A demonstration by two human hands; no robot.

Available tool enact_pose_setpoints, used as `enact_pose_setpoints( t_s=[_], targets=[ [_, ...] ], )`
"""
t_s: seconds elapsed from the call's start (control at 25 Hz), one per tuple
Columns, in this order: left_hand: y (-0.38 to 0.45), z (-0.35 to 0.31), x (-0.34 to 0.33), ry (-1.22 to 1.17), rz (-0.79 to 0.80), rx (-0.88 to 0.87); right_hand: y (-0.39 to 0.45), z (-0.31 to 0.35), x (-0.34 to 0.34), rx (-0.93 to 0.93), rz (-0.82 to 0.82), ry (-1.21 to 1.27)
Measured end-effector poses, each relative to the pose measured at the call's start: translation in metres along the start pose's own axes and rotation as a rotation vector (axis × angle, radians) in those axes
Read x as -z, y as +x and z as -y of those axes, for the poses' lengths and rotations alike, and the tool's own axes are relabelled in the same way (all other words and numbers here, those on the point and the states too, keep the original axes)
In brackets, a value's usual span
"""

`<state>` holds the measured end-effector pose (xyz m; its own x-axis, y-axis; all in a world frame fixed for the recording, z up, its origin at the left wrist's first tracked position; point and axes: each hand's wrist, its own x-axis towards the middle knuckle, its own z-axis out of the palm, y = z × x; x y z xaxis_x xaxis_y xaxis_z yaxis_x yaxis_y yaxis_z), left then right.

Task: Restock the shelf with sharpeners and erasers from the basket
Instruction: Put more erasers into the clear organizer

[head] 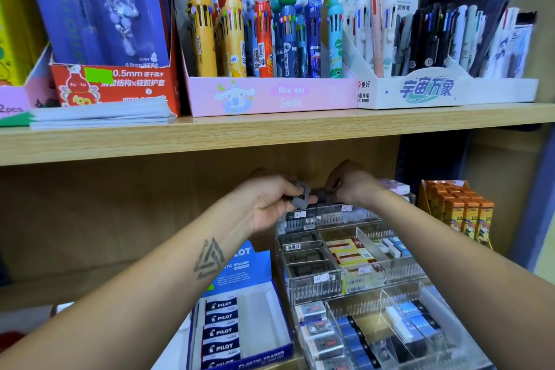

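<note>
We pinch a small grey sharpener (301, 198) in our left hand (270, 201), right hand (351, 186) gripping its far end (partly hidden), steadying it above the acrylic organizer's (390, 272) back row.

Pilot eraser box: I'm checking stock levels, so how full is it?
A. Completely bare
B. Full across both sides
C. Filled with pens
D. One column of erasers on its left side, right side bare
D: the Pilot eraser box holds a single column of erasers along its left side, while the white floor on its right side shows nothing on it.
</note>
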<state>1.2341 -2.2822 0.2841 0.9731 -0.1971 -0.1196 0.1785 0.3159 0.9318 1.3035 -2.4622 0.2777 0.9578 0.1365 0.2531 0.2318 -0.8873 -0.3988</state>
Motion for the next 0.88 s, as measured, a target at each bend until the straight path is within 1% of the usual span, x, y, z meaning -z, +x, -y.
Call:
enact_pose_setpoints(
  t_s=[0.08,0.16,0.2,0.24,0.28,0.32,0.36,0.4,0.48,0.52,0.56,0.64,0.68,0.72,0.76,0.84,0.88],
  targets=[
    [-0.003,0.001,0.001,-0.023,0.023,-0.014,0.001,0.0,-0.001,-0.002,0.021,-0.056],
    [-0.004,0.001,0.003,0.001,0.045,-0.017,-0.006,0.0,0.004,0.081,-0.001,-0.019],
    [-0.004,0.001,0.003,0.018,0.051,-0.008,-0.012,0.0,0.007,0.151,-0.021,0.098],
    [-0.005,0.0,0.003,0.04,0.057,-0.003,-0.022,0.002,0.012,0.229,-0.003,0.273],
    [-0.006,0.0,0.001,0.078,0.062,-0.008,-0.032,0.005,0.016,0.3,0.065,0.449],
    [-0.008,0.001,-0.002,0.126,0.067,-0.019,-0.04,0.007,0.019,0.348,0.146,0.551],
    [-0.011,0.001,-0.007,0.174,0.067,-0.034,-0.044,0.007,0.022,0.373,0.198,0.557],
    [-0.014,0.002,-0.011,0.193,0.055,-0.054,-0.047,0.007,0.025,0.381,0.21,0.505],
    [-0.014,0.002,-0.017,0.161,0.024,-0.107,-0.047,0.003,0.031,0.358,0.167,0.431],
    [-0.012,0.001,-0.019,0.178,0.001,-0.148,-0.046,0.0,0.034,0.33,0.126,0.441],
    [-0.006,0.0,-0.018,0.314,-0.069,-0.225,-0.045,-0.004,0.037,0.288,0.067,0.443],
    [0.004,-0.002,-0.009,0.887,-0.218,-0.441,-0.04,-0.013,0.038,0.177,-0.06,0.34],
    [0.004,0.001,-0.006,1.148,-0.215,-0.523,-0.037,-0.016,0.036,0.114,-0.089,0.26],
    [0.003,0.006,-0.003,1.342,-0.161,-0.56,-0.034,-0.018,0.034,0.064,-0.086,0.196],
    [0.004,0.013,0.002,1.484,-0.092,-0.575,-0.032,-0.019,0.03,0.031,-0.061,0.155],
    [0.005,0.028,0.01,1.676,-0.008,-0.599,-0.029,-0.017,0.022,0.016,-0.008,0.114],
    [0.006,0.034,0.014,1.735,-0.001,-0.608,-0.027,-0.014,0.019,0.017,0.0,0.113]
  ],
)
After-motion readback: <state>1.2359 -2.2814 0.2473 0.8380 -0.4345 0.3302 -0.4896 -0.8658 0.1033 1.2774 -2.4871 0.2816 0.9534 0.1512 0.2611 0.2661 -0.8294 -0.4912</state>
